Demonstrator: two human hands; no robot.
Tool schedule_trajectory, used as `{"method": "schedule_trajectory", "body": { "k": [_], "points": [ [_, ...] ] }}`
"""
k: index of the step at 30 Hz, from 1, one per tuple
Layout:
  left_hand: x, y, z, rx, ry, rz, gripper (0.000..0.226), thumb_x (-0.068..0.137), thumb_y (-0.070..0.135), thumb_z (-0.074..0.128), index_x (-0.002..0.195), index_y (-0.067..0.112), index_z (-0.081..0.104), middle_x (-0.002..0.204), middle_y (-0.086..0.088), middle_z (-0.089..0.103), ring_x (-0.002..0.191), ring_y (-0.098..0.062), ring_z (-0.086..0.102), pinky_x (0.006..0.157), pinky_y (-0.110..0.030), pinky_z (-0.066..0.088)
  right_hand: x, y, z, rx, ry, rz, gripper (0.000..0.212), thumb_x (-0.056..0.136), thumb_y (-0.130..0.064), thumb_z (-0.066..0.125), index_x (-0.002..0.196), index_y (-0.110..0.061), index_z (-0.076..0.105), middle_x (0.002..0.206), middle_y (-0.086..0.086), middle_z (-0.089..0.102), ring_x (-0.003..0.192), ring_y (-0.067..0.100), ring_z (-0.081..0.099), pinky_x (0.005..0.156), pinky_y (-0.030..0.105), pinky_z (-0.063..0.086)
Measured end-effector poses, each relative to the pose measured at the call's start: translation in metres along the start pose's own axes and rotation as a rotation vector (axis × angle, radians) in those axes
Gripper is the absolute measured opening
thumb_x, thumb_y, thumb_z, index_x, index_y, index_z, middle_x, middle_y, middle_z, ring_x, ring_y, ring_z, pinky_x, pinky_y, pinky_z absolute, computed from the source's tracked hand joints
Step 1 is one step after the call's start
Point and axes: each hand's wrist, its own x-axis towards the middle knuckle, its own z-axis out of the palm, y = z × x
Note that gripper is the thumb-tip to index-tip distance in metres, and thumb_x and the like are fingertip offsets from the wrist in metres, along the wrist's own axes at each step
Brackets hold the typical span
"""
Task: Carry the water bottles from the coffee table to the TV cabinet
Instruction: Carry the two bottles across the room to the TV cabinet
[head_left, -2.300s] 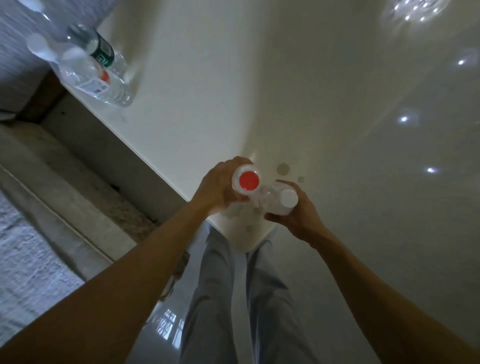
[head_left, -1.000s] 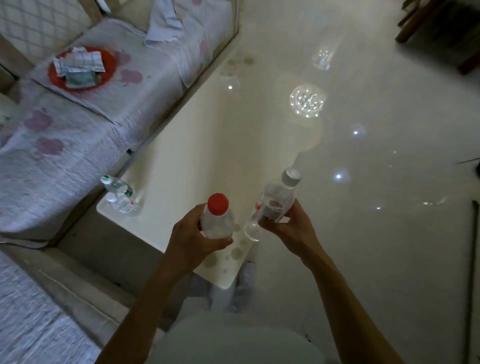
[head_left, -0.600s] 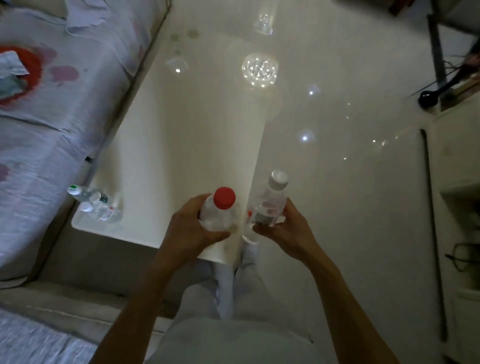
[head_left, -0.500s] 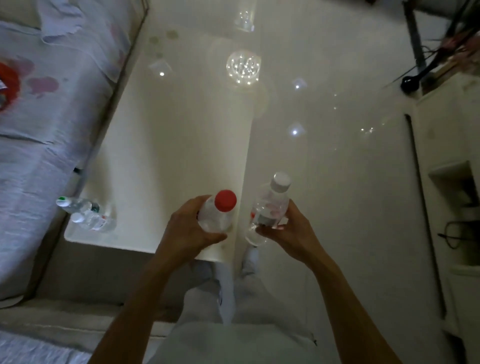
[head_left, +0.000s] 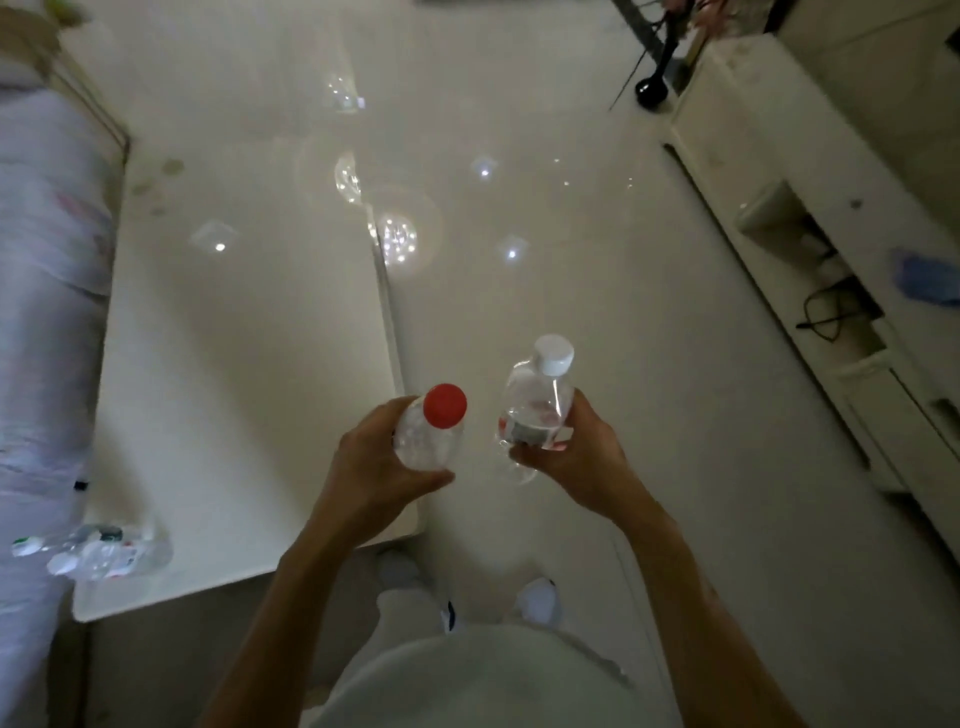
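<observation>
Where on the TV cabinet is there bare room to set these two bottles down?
The TV cabinet top is bare from its far end to the blue thing. Its open niche is crowded with cables. On the coffee table only the near left corner is taken, by two bottles.

One clear bottle (head_left: 426, 449) has a red cap (head_left: 444, 413), the second bottle (head_left: 535, 410) a white cap (head_left: 555, 354). The bench (head_left: 234, 364) is cream, the cabinet (head_left: 753, 135) off-white.

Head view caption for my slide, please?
Left hand grips red-capped bottle, right hand white-capped bottle; two bottles sit on coffee table.
</observation>
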Motion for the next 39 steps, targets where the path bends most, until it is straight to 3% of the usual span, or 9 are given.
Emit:
{"method": "schedule_trajectory", "body": {
  "k": [4,7,10,14,16,18,25,31,39],
  "points": [
    [-0.004,0.047,0.059,0.026,-0.068,0.039,0.073,0.060,0.027,0.088,0.124,0.022,0.054,0.110,0.013,0.057,0.100,-0.011,0.054,0.091,-0.028,0.044,-0.028,0.044,-0.052,0.071,0.122,0.043,0.069,0.067,-0.025,0.088,0.125,-0.021,0.051,0.111,-0.006,0.065,0.100,0.016,0.064,0.085,0.026,0.049],
    [-0.007,0.078,0.100,0.030,-0.122,0.022,0.065,0.055,0.030,0.091,0.111,0.031,0.057,0.095,0.016,0.063,0.090,-0.011,0.060,0.076,-0.022,0.047,-0.050,0.076,-0.087,0.100,0.177,0.081,0.070,0.067,-0.028,0.088,0.126,-0.021,0.050,0.112,-0.006,0.064,0.101,0.017,0.064,0.089,0.032,0.052],
    [-0.009,0.110,0.140,0.034,-0.256,0.054,0.057,0.054,0.027,0.091,0.102,0.031,0.060,0.092,0.015,0.068,0.087,-0.011,0.064,0.075,-0.025,0.052,-0.077,0.107,-0.125,0.151,0.268,0.123,0.066,0.068,-0.030,0.086,0.122,-0.022,0.050,0.108,-0.009,0.063,0.097,0.014,0.062,0.079,0.021,0.048],
    [-0.007,0.154,0.179,0.080,-0.352,0.196,0.050,0.052,0.020,0.091,0.087,0.039,0.061,0.078,0.016,0.069,0.070,0.003,0.062,0.059,-0.005,0.044,-0.112,0.141,-0.163,0.158,0.396,0.194,0.063,0.068,-0.031,0.086,0.120,-0.019,0.052,0.106,-0.008,0.064,0.095,0.015,0.061,0.073,0.023,0.043],
    [-0.006,0.174,0.196,0.112,-0.397,0.267,0.051,0.054,0.019,0.091,0.084,0.042,0.057,0.077,0.019,0.068,0.069,0.012,0.059,0.059,-0.002,0.042,-0.127,0.156,-0.178,0.191,0.448,0.234,0.063,0.069,-0.030,0.085,0.121,-0.021,0.051,0.105,-0.010,0.063,0.095,0.014,0.060,0.074,0.022,0.044],
    [-0.005,0.191,0.213,0.129,-0.449,0.322,0.051,0.055,0.018,0.090,0.086,0.042,0.057,0.081,0.025,0.067,0.073,0.013,0.059,0.060,-0.001,0.041,-0.141,0.169,-0.189,0.220,0.497,0.269,0.065,0.070,-0.030,0.085,0.124,-0.022,0.050,0.107,-0.012,0.062,0.097,0.014,0.060,0.079,0.025,0.046],
    [0.002,0.227,0.271,0.173,-0.646,0.433,0.058,0.054,0.018,0.091,0.104,0.034,0.064,0.087,0.013,0.072,0.079,-0.004,0.066,0.064,-0.005,0.046,-0.175,0.206,-0.206,0.315,0.685,0.387,0.070,0.067,-0.030,0.086,0.127,-0.026,0.050,0.113,-0.010,0.066,0.100,0.013,0.063,0.083,0.028,0.048],
    [0.012,0.252,0.317,0.201,-0.830,0.508,0.063,0.054,0.021,0.091,0.108,0.033,0.063,0.090,0.021,0.069,0.080,0.010,0.062,0.068,-0.003,0.043,-0.184,0.225,-0.221,0.384,0.788,0.495,0.069,0.067,-0.029,0.085,0.126,-0.031,0.051,0.110,-0.014,0.066,0.096,0.008,0.063,0.077,0.022,0.044],
    [0.060,0.293,0.378,0.229,-0.968,0.612,0.063,0.051,0.027,0.091,0.106,0.033,0.060,0.093,0.012,0.068,0.085,-0.012,0.064,0.075,-0.022,0.049,-0.178,0.234,-0.254,0.418,0.971,0.672,0.066,0.069,-0.032,0.085,0.125,-0.030,0.051,0.110,-0.013,0.064,0.084,0.003,0.065,0.074,0.024,0.050]
  ]
}}
